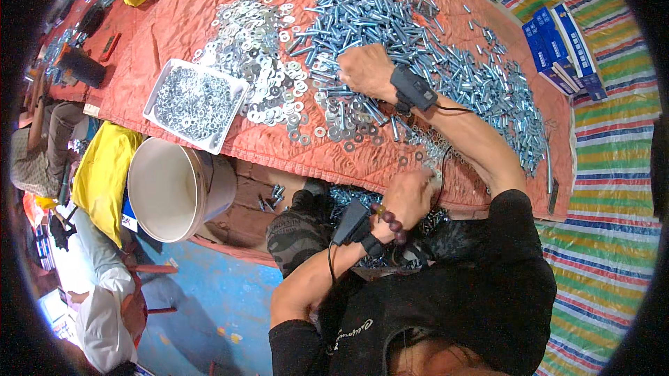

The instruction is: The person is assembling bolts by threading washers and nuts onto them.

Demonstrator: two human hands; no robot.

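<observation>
My right hand (366, 71) reaches across the cloth, fingers curled in, at the border between a heap of bluish metal bolt-like pieces (362, 20) and a spread of flat silver washers (268, 87). Whatever its fingers hold is hidden. Nearer to me, my left hand (410, 198) is over the table's near edge, beside a small scatter of little metal rings (433, 144). Its fingers are smeared by motion. Below that hand, more bluish metal pieces (352, 198) lie in a heap at my lap, partly covered by my arm.
A white tray (150, 108) of small washers stands left on the red cloth (181, 24). Beside the table edge is a white bucket (167, 191). Blue boxes (550, 48) stand on striped sheeting (606, 188) at right. Another person (42, 146) sits far left.
</observation>
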